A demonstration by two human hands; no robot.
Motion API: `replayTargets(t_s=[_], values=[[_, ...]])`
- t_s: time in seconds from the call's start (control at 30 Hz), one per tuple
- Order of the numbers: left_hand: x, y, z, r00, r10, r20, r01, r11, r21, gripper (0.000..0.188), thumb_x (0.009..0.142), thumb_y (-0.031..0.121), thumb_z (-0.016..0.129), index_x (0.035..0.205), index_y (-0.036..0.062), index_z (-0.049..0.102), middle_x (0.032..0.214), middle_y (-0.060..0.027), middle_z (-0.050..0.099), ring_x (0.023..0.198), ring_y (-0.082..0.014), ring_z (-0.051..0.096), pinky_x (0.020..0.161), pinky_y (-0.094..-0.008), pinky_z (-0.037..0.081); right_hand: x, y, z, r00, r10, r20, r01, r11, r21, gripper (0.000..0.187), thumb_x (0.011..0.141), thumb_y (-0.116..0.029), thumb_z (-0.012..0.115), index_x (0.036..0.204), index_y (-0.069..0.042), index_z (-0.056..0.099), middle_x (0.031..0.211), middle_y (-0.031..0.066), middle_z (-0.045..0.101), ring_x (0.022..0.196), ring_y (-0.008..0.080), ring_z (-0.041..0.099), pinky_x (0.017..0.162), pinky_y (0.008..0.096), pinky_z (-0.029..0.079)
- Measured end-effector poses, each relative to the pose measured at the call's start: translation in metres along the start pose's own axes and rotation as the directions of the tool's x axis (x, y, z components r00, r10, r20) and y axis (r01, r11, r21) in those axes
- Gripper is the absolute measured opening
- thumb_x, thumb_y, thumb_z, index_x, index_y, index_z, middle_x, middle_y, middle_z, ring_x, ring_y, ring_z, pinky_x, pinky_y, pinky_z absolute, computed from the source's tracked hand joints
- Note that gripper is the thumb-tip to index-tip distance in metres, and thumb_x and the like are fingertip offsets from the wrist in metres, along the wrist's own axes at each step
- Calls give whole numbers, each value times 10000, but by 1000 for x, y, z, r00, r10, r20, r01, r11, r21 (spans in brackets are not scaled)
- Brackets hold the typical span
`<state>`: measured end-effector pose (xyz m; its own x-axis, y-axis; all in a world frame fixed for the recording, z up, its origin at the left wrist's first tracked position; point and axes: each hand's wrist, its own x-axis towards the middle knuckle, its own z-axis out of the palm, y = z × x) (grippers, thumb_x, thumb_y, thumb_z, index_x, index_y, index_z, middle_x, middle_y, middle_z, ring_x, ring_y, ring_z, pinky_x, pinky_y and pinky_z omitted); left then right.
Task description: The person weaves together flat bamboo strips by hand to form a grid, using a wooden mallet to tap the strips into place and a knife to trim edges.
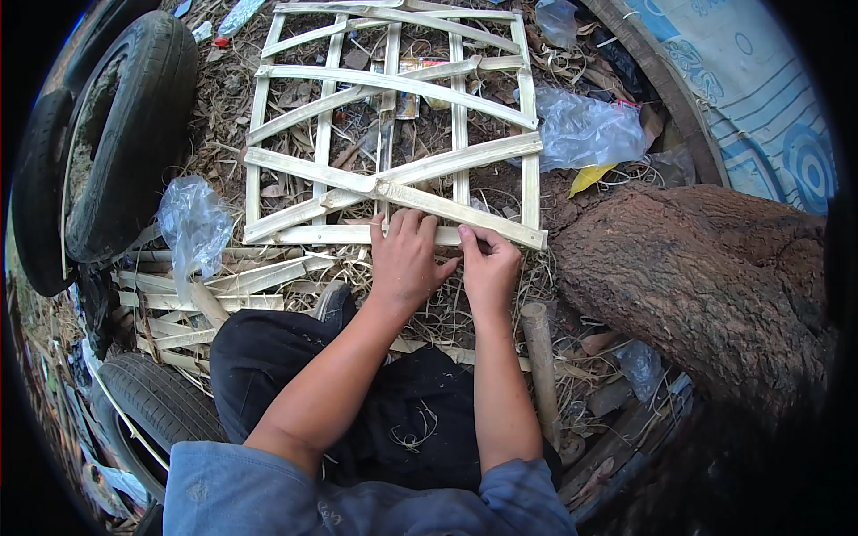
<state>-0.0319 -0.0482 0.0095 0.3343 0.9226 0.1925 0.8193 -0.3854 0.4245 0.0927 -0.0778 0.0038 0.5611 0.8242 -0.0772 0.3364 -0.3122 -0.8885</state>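
Note:
A lattice panel of pale split-bamboo slats (pixel 460 159) lies on the ground before me, with upright slats crossed by slanting ones. My left hand (pixel 405 257) rests over its nearest crosswise slat (pixel 322 235), fingers stretched across the slat and thumb held apart. Just to the right, my right hand (pixel 492 263) is closed, thumb and forefinger pinched together at the same slat. Whatever sits between those fingertips is too small or hidden to make out. Near the right forearm stands a short round wooden stick (pixel 540 366).
Old tyres (pixel 147 134) stand at the left, another tyre (pixel 156 402) nearer me. Loose bamboo strips (pixel 228 290) lie left of my knee. A thick tree trunk (pixel 697 277) fills the right side. Plastic bags (pixel 585 129) and a patterned blue sheet (pixel 742 80) lie beyond.

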Motion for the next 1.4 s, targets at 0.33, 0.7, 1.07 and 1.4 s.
replayTargets(t_s=[0.33, 0.7, 1.07, 1.4], values=[[9, -20, 24, 989, 70, 133, -43, 979, -199, 382, 692, 239, 797, 957, 9, 647, 892, -140, 657, 873, -338, 637, 786, -443, 497, -7, -8, 2, 999, -52, -8, 52, 998, 47, 173, 850, -102, 726, 872, 70, 722, 732, 126, 715, 642, 144, 664, 626, 293, 520], [14, -28, 20, 960, 110, 257, -45, 968, -246, 296, 699, 214, 798, 837, 7, 638, 836, -167, 632, 850, -365, 633, 776, -461, 504, -6, -8, 1, 998, -61, -16, 62, 998, 28, 172, 854, -115, 728, 867, 57, 722, 716, 121, 709, 628, 149, 662, 608, 294, 514], [17, -30, 16, 951, 134, 279, -80, 977, -197, 304, 690, 248, 798, 827, 28, 638, 858, -151, 643, 825, -371, 637, 732, -465, 511, -8, 0, 5, 994, -106, 2, 106, 993, 46, 154, 881, -115, 686, 879, 38, 711, 745, 159, 710, 657, 233, 710, 612, 325, 534], [21, -24, 11, 945, 83, 317, -20, 980, -196, 315, 741, 273, 769, 889, 29, 637, 880, -156, 669, 852, -361, 659, 765, -462, 521, -8, 5, 9, 999, -49, 22, 45, 983, 177, 158, 902, -82, 676, 909, 73, 706, 724, 86, 708, 659, 109, 673, 612, 247, 525]])
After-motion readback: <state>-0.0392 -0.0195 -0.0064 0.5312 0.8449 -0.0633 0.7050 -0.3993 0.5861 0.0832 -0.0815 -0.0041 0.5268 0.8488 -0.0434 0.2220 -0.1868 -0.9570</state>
